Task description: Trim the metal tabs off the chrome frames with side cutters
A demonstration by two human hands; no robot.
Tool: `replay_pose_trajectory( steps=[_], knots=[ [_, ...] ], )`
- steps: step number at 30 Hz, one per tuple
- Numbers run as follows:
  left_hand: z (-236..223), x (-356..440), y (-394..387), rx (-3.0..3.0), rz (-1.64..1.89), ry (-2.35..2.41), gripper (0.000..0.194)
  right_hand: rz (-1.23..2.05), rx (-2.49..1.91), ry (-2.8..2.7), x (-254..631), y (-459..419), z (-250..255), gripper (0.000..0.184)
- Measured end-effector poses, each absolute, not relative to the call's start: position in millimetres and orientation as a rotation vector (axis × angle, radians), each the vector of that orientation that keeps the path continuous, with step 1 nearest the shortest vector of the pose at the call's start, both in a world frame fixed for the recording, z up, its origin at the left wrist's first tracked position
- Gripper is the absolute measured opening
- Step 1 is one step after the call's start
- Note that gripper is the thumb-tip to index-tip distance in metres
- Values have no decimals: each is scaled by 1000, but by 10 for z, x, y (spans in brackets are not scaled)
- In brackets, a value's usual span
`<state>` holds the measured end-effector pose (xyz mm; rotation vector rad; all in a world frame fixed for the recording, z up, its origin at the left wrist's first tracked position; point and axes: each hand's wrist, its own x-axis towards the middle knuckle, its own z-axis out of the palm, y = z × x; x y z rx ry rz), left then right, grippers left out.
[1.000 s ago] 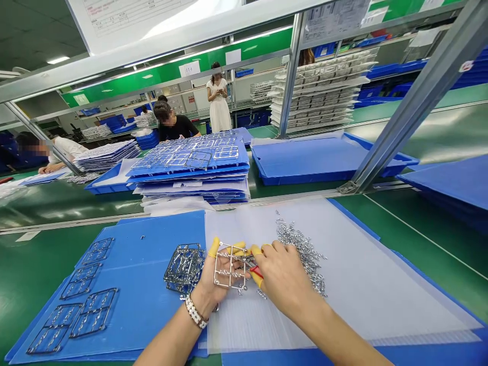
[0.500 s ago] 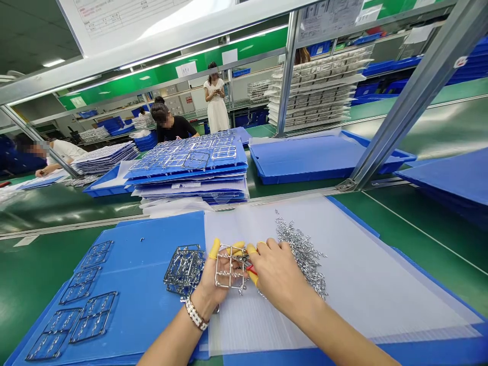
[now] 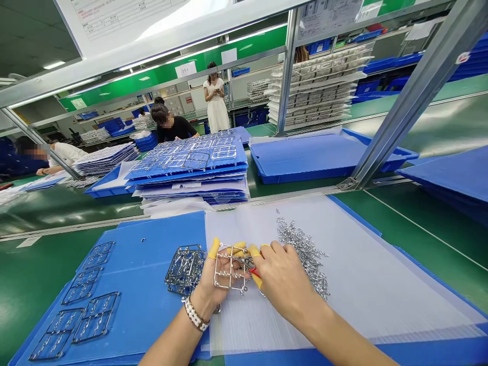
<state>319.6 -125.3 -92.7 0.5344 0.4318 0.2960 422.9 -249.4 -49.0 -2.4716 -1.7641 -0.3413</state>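
Observation:
My left hand, with yellow finger cots on its fingertips, is closed on a chrome sprue frame of small plated parts. In my right hand, also in yellow finger cots, is a pair of red-handled nippers; their jaws reach the right side of the frame. A stack of similar sprue frames lies just left of my left hand. Beyond my right hand spreads a heap of small loose chrome pieces on a translucent white sheet.
Several sprue frames lie on the blue sheet at left. Behind stand a tall pile of loaded blue sheets and a blue tray. A metal post slants at right. Co-workers are across the bench.
The nippers' jaws sit slightly further left over the frame, showing more of their metal. My right hand has shifted a little; the left still holds the frame.

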Motion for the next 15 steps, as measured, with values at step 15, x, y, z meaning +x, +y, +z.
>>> replay_pose_trajectory(
  steps=[15],
  knots=[
    [-934, 3212, -1230, 578, 313, 421, 58, -248, -2465, -1809, 4068, -2521, -636, 24]
  ],
)
